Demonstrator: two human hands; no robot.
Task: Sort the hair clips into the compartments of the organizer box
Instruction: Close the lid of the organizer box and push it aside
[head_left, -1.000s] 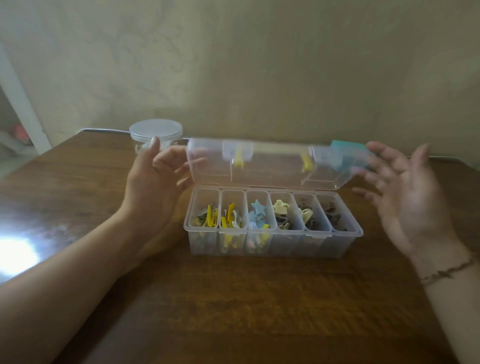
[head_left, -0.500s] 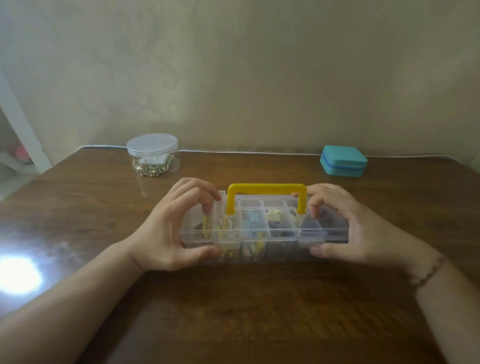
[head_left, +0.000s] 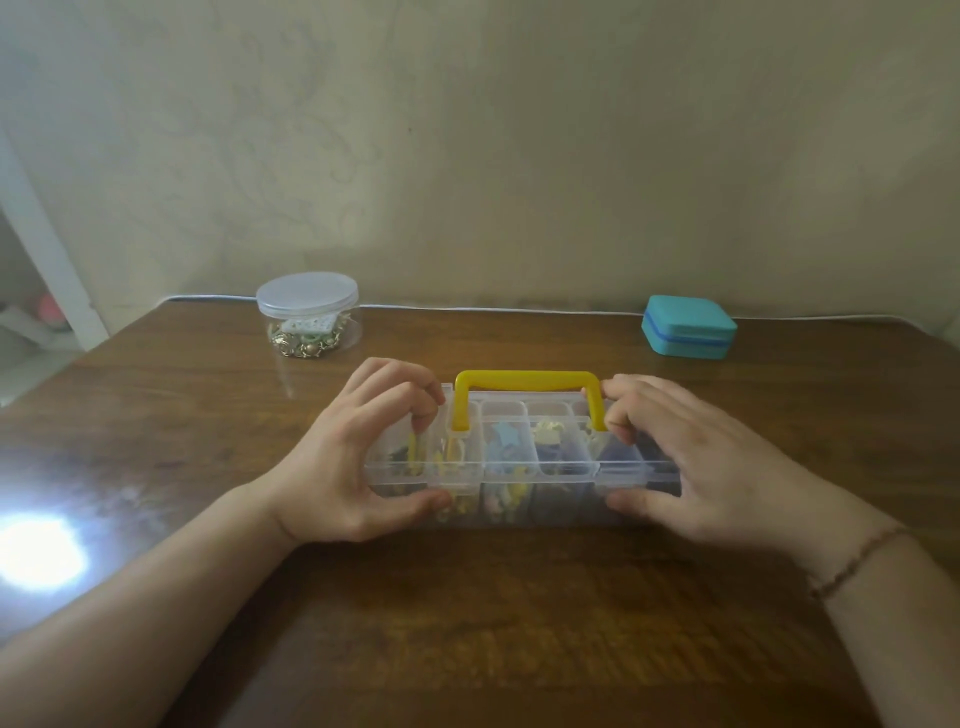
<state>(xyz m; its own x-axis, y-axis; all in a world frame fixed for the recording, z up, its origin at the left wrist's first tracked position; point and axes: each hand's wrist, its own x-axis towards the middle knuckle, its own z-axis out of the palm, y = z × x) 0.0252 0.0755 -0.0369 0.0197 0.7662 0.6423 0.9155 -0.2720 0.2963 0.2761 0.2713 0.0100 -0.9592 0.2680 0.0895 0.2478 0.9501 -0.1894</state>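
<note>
A clear plastic organizer box (head_left: 519, 475) with a yellow handle (head_left: 527, 382) lies on the wooden table, its lid down. Coloured hair clips (head_left: 506, 436) show through the lid in several compartments. My left hand (head_left: 353, 462) grips the box's left end, fingers curled over the lid and thumb on the front wall. At the right end my right hand (head_left: 696, 462) grips the same way, fingers over the lid beside the handle and thumb at the front.
A round clear jar (head_left: 307, 314) with a lid and small trinkets inside stands at the back left. A teal case (head_left: 688, 326) sits at the back right. A white cable (head_left: 493, 310) runs along the table's far edge by the wall.
The box lid stood open a second ago with both hands beside it. It has come down, and both hands now grip the closed box at its ends.
</note>
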